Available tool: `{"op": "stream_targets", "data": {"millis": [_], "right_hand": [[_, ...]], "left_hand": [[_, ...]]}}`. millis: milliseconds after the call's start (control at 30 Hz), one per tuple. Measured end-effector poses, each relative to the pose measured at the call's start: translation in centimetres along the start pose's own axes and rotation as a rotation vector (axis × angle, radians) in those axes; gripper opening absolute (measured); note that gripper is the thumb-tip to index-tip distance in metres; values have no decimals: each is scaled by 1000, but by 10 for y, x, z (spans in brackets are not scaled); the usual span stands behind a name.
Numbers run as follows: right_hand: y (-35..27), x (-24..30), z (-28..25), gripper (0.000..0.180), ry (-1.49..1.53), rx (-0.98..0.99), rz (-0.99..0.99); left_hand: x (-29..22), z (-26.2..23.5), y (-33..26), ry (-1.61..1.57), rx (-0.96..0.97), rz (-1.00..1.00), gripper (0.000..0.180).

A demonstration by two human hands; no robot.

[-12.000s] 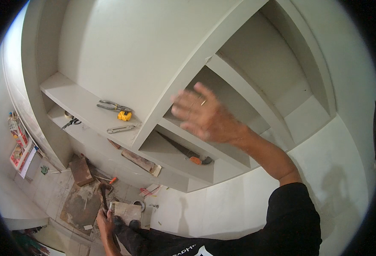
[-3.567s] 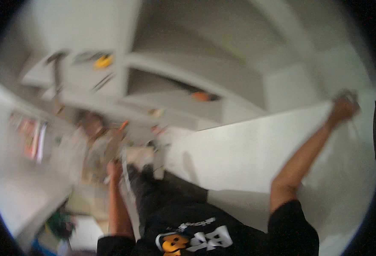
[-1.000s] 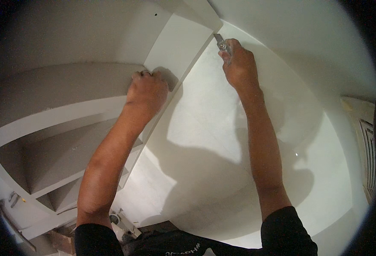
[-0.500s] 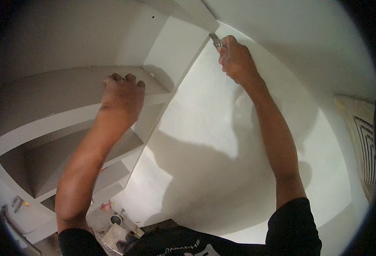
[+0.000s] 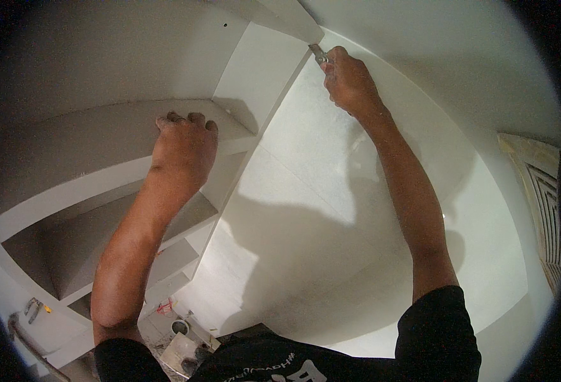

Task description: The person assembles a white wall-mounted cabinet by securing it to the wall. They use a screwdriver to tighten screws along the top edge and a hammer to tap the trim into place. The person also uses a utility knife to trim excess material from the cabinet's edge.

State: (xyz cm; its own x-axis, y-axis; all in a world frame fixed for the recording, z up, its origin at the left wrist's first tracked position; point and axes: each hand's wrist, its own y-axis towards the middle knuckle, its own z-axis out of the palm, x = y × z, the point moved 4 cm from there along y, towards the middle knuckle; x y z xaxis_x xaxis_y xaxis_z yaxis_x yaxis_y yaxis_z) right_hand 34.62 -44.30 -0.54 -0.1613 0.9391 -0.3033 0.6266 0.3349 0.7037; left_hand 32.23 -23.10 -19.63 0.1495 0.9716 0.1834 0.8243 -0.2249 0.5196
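Overhead, one small grey metal-bladed tool (image 5: 319, 54) is gripped in the closed right hand (image 5: 350, 79), its tip set at the top corner where the white upright panel (image 5: 261, 76) meets the white wall (image 5: 331, 210). One grey shelf (image 5: 83, 140) is pressed by the left hand (image 5: 184, 145), fingers curled, holding nothing. Three shelf compartments are counted below.
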Motion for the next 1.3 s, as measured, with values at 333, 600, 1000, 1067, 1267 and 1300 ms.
{"op": "stream_targets", "data": {"millis": [333, 600, 1000, 1067, 1267, 1300], "right_hand": [[1, -4, 4, 21, 34, -46, -22], [2, -5, 4, 20, 56, -58, -65], [12, -9, 11, 27, -136, -68, -175], [10, -12, 8, 20, -3, -43, -116], [13, -10, 7, 22, 9, 6, -71], [14, -8, 6, 23, 1, 33, -60]], "left_hand": [[0, 5, 1, -19, -12, 25, 33], [3, -1, -3, -20, 2, 48, 32], [3, 6, 1, -2, -54, 52, 29], [2, 8, 3, 1, -45, 45, 28], [-1, -1, -2, -22, -84, 41, 26], [1, 0, -4, -18, -136, 33, 25]]}}
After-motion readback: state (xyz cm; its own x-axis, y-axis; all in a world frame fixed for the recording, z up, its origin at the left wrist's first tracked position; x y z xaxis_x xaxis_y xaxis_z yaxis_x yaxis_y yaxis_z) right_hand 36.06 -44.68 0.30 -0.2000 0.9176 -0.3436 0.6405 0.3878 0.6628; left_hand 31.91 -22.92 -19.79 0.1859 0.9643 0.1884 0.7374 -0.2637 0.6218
